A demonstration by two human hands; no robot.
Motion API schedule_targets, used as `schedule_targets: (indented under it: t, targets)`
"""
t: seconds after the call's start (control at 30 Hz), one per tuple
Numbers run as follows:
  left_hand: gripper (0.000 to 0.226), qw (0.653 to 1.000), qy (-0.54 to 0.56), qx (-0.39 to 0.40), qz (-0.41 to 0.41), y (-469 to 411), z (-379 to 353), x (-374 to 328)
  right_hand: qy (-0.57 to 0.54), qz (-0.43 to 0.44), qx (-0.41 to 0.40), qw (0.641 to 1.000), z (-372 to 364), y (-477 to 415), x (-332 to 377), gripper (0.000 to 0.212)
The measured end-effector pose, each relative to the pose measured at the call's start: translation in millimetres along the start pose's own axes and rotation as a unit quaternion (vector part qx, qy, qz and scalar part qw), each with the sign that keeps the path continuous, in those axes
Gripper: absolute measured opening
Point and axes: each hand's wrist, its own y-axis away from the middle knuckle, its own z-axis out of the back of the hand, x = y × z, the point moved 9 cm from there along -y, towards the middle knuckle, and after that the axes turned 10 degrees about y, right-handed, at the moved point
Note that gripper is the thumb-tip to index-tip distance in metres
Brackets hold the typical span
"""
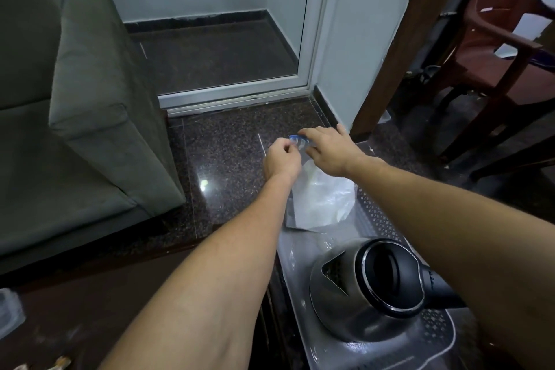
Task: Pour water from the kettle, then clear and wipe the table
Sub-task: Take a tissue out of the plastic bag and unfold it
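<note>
A clear plastic bottle (301, 143) with a blue cap (293, 138) is held out over the dark floor beyond the table. My right hand (329, 149) grips the bottle from above and hides most of it. My left hand (280, 158) pinches at the cap with curled fingertips. The steel kettle (357, 291), with a black lid and handle, stands near me on a clear patterned tray (377, 221), below my right forearm. A crumpled white plastic bag (321, 198) lies on the tray's far end, under both wrists.
The dark brown table (105, 288) fills the lower left, with small scraps (60, 363) and a clear container (9, 309) at its near edge. A green sofa (90, 129) stands left, a glass door (210, 24) ahead, and a brown plastic chair (495, 54) right.
</note>
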Motion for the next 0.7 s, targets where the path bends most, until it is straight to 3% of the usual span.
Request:
schedule_targets:
  t: [0.17, 0.37, 0.7]
  targets:
    - [0.014, 0.999, -0.005, 0.019, -0.035, 11, 11, -20, 0.0, 0.023, -0.067, 0.997, 42, 8, 12, 0.028]
    - [0.015, 0.991, 0.074, 0.044, -0.102, 38, 35, -60, -0.031, 0.023, -0.103, 0.994, 93, 37, 32, 0.019]
    - [0.013, 0.964, 0.109, 0.031, -0.242, 104, 160, -208, -0.003, 0.041, -0.184, 0.982, 252, 87, 134, 0.023]
